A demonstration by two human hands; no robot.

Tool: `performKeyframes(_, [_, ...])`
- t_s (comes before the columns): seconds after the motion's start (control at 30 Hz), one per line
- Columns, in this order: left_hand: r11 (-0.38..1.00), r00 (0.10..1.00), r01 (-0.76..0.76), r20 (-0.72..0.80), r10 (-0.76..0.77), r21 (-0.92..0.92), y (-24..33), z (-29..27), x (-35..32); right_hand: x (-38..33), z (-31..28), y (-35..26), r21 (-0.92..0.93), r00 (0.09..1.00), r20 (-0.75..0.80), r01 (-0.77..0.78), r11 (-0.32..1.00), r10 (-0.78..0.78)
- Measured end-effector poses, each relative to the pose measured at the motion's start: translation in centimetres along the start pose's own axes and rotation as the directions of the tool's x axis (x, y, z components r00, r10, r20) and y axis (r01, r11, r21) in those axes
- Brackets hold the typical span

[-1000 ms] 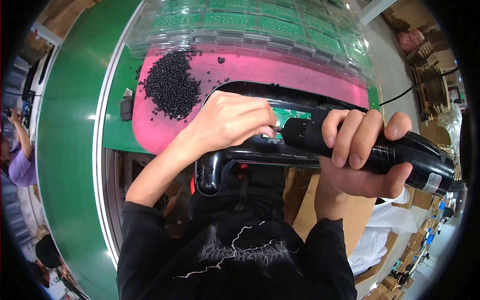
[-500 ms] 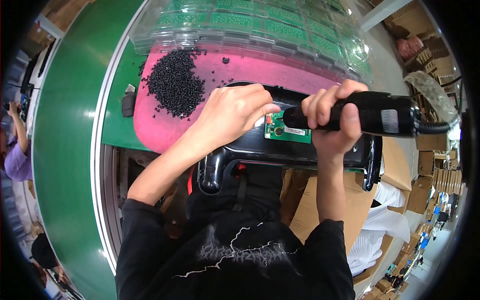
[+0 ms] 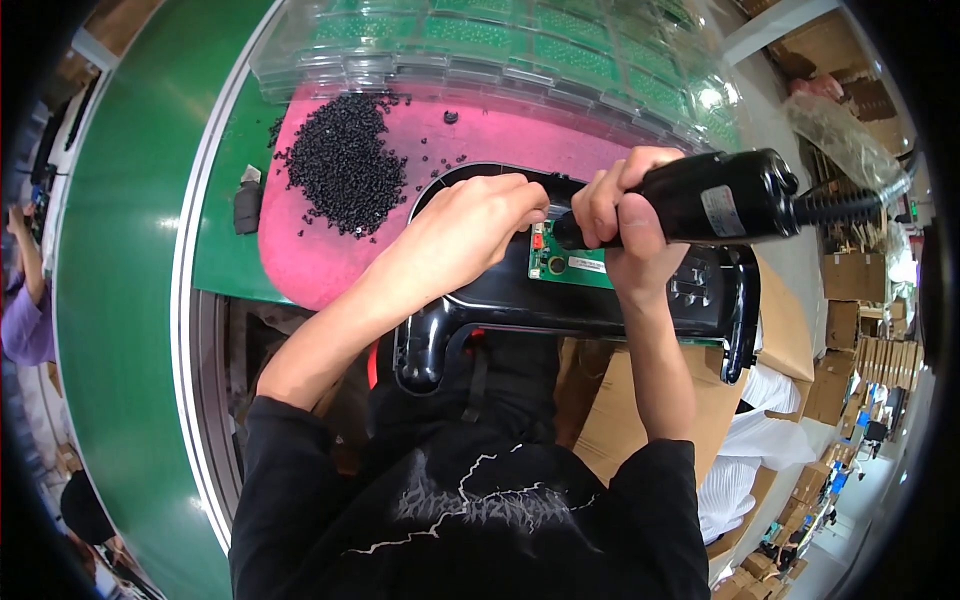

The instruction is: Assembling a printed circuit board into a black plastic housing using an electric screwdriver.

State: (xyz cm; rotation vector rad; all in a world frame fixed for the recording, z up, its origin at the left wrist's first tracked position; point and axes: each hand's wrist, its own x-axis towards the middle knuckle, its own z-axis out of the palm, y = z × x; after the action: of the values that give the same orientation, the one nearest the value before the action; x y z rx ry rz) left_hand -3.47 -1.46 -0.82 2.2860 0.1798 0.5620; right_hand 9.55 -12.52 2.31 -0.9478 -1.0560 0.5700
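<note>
A glossy black plastic housing (image 3: 520, 298) lies in front of me at the edge of the pink mat, with a small green circuit board (image 3: 567, 276) seated in it. My right hand (image 3: 635, 205) is wrapped round a black corded electric screwdriver (image 3: 722, 200), held sideways with its front end over the board's upper part. The screwdriver's tip is hidden. My left hand (image 3: 482, 225) rests over the housing at the board's upper left corner, thumb and fingers pinched together close to the tool's front end. What the pinch holds, if anything, does not show.
A heap of small black screws (image 3: 345, 165) sits on the pink mat (image 3: 290, 262), with a few strewn around. Stacked clear plastic trays (image 3: 480, 50) of green boards stand behind. A small dark object (image 3: 247, 207) lies on the green bench. Cardboard (image 3: 650, 400) is at lower right.
The rear end of the screwdriver has swung up and left, and my right hand has shifted slightly left and up with it. My left hand has moved slightly, still pinched.
</note>
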Motion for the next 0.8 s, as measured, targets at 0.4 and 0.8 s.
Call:
performKeyframes(0.4, [0.993,0.99,-0.106,0.084,0.11,-0.058,0.0,-0.1,-0.1,-1.2,0.7,-4.2,0.11,0.982,-0.104,0.167,0.98,-0.155])
performKeyframes(0.8, [0.956,0.972,-0.21,0.057,0.226,-0.203,0.0,-0.2,-0.1,-2.2,0.2,-5.4,0.153,0.994,0.022,0.098,0.983,-0.103])
